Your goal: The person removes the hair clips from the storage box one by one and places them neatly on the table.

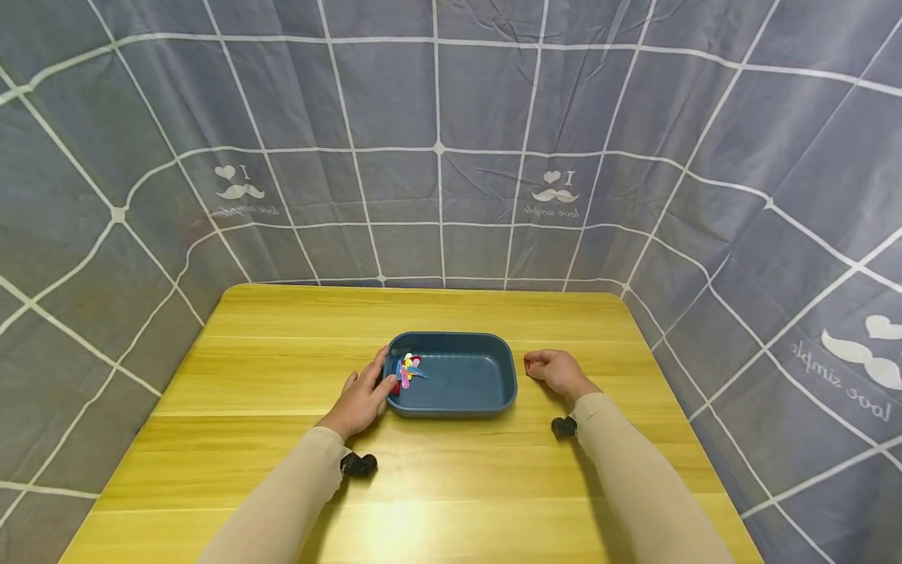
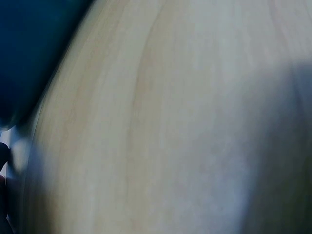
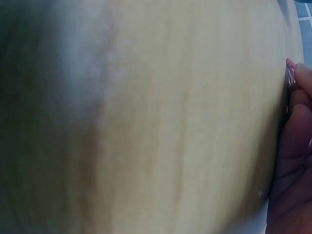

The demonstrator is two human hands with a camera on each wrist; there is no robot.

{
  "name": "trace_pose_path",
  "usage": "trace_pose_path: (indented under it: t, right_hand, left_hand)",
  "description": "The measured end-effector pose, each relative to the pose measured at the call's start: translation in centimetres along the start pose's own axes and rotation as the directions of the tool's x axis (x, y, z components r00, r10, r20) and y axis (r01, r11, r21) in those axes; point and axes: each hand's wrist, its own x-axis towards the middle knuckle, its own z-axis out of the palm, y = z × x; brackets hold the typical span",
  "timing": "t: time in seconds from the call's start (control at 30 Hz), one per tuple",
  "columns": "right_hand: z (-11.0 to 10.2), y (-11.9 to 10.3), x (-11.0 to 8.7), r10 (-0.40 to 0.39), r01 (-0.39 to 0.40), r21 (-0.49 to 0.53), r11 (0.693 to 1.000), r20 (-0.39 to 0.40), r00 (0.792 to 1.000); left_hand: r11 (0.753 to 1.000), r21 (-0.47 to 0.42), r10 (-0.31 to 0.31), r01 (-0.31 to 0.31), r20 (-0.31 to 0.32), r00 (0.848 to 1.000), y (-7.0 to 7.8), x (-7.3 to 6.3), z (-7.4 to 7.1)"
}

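Note:
A dark blue rectangular tub stands on the table, with several small colourful hair clips heaped at its left end. My left hand rests against the tub's left side, fingers extended along the rim and thumb over the near corner. To the right of the tub, just above the tabletop, my right hand pinches a small red hair clip between thumb and fingertips. Only the clip's end and a metallic edge show in the right wrist view. The left wrist view catches the tub's side but hardly any of the hand.
The yellow wood-grain table extends around the tub on all sides. A grey curtain with white grid lines hangs behind it and on both sides. Black wrist cameras sit at both cuffs.

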Motion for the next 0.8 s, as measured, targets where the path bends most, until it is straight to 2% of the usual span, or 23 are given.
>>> trace_pose_path:
  t: [0.8]
  right_hand:
    - [0.31, -0.31, 0.17, -0.024, 0.022, -0.08, 0.997, -0.028, 0.999]
  left_hand:
    - [1.0, -0.005, -0.004, 0.004, 0.008, 1.0, 0.1, 0.19, 0.04]
